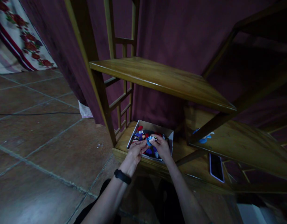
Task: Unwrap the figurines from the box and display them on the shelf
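Wooden shelving (pixel 157 74) bears an open box (pixel 171 140); above its jumbled pieces (pixel 149 151), the right hand (pixel 161 145) holds a blue-and-white figure (pixel 149 140) in a nearly closed pinch; whether the left hand (pixel 137 148) grips too, dimness hides. Slack fingertips could drop it.

Dim light across the whole scene! A pale glare blooms on the floor (pixel 38 205), low and left of the left hand (pixel 137 148). Up above both hands, a thin gleam runs along the shelf (pixel 152 71), while the curtain (pixel 155 105) beneath sits in shadow. Far up and right of the right hand (pixel 161 145), near-black! Edges stretch and slant; the small toys (pixel 141 136) look soft, detail lost.
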The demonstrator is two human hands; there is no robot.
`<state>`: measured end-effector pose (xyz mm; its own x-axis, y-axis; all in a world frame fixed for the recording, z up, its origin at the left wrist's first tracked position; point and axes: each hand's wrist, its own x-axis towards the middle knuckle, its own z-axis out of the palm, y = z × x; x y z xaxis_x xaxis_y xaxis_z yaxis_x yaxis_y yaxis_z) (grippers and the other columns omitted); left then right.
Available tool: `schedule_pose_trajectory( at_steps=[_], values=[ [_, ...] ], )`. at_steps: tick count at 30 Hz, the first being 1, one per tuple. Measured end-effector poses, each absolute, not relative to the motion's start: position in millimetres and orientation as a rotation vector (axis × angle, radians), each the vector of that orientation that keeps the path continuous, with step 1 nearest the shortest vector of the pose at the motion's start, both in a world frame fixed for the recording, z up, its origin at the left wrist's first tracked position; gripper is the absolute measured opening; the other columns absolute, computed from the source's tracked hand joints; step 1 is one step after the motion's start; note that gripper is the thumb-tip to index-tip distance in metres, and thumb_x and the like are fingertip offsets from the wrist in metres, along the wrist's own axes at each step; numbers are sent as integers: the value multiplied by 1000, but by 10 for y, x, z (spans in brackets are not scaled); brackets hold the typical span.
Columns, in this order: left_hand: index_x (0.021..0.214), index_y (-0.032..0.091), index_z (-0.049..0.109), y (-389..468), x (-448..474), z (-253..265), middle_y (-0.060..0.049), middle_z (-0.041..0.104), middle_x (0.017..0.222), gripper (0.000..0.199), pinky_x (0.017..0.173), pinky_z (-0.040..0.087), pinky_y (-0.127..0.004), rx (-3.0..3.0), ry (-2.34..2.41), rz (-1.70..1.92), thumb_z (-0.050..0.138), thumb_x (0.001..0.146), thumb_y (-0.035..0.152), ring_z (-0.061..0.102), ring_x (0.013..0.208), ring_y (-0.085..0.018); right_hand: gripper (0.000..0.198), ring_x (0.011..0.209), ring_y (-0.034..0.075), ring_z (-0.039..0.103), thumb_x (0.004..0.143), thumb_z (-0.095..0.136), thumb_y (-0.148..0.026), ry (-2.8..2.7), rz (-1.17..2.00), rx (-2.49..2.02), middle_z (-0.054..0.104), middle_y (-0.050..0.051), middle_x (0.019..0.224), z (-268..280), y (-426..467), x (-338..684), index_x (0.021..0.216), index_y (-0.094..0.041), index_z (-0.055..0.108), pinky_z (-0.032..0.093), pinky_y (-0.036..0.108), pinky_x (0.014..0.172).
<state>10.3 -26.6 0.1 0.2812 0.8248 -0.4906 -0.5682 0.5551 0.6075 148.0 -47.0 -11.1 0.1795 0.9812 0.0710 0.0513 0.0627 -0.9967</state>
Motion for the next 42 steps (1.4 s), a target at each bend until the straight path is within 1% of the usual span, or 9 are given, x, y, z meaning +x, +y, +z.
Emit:
schedule_pose_trajectory(
  at_steps=[6, 12, 16, 20, 24, 27, 30, 38, 42],
  values=[
    [62, 9, 61, -223, 2, 49, -4, 64, 58, 11, 61, 53, -22, 287, 869, 868, 67, 66, 1, 62, 55, -10, 34, 84, 18, 63, 68, 65, -30, -1224, 1056, -1278, 68, 2, 93, -47, -495, 1506, 102, -22, 63, 49, 32, 79],
    [67, 8, 62, -203, -79, 43, -6, 66, 63, 9, 59, 53, -21, 306, 833, 776, 65, 67, 1, 63, 57, -11, 33, 88, 19, 62, 70, 64, -31, -1335, 1058, -1268, 67, 2, 97, -40, -520, 1540, 103, -24, 63, 48, 33, 82],
    [71, 8, 63, -188, -75, 37, -7, 66, 63, 3, 58, 52, -20, 363, 872, 734, 65, 70, 6, 62, 55, -11, 34, 92, 19, 61, 70, 64, -31, -1312, 1060, -1235, 66, 2, 103, -79, -524, 1499, 103, -25, 63, 48, 34, 83],
    [76, 9, 63, -172, -48, 82, -6, 66, 61, 8, 56, 52, -21, 422, 927, 763, 67, 69, 11, 61, 52, -11, 40, 99, 19, 58, 69, 64, -31, -1277, 1082, -1166, 62, 2, 112, -84, -527, 1439, 109, -27, 60, 46, 34, 87],
    [82, 11, 61, -159, -73, 98, -4, 67, 64, 15, 58, 53, -22, 434, 910, 818, 66, 68, 7, 63, 54, -11, 52, 103, 19, 57, 68, 66, -31, -1225, 1102, -1097, 60, 3, 116, -34, -541, 1425, 118, -27, 53, 44, 35, 90],
    [84, 11, 60, -162, -111, 79, -5, 67, 67, 17, 59, 53, -22, 412, 863, 839, 64, 70, 4, 63, 55, -10, 41, 101, 19, 57, 69, 64, -33, -1203, 1064, -1120, 62, 4, 112, -8, -549, 1445, 110, -25, 59, 43, 36, 91],
    [85, 12, 59, -179, -122, 60, -5, 68, 70, 19, 61, 54, -24, 419, 852, 848, 62, 70, 1, 65, 58, -12, 31, 94, 19, 59, 72, 62, -35, -1209, 1016, -1207, 65, 4, 101, -38, -538, 1467, 100, -24, 64, 44, 36, 87],
    [82, 9, 64, -219, -34, 111, -8, 69, 74, 16, 68, 56, -27, 450, 851, 821, 62, 70, 0, 67, 65, -15, 26, 86, 18, 59, 68, 63, -37, -1090, 1008, -1235, 65, 3, 91, -144, -473, 1484, 88, -21, 65, 45, 32, 81],
    [80, 9, 65, -246, 8, 144, -8, 70, 75, 18, 65, 56, -24, 492, 878, 843, 64, 66, -3, 67, 65, -15, 26, 76, 18, 59, 63, 67, -39, -1005, 1068, -1241, 65, 2, 78, -72, -511, 1481, 82, -21, 66, 48, 31, 71]
  ],
)
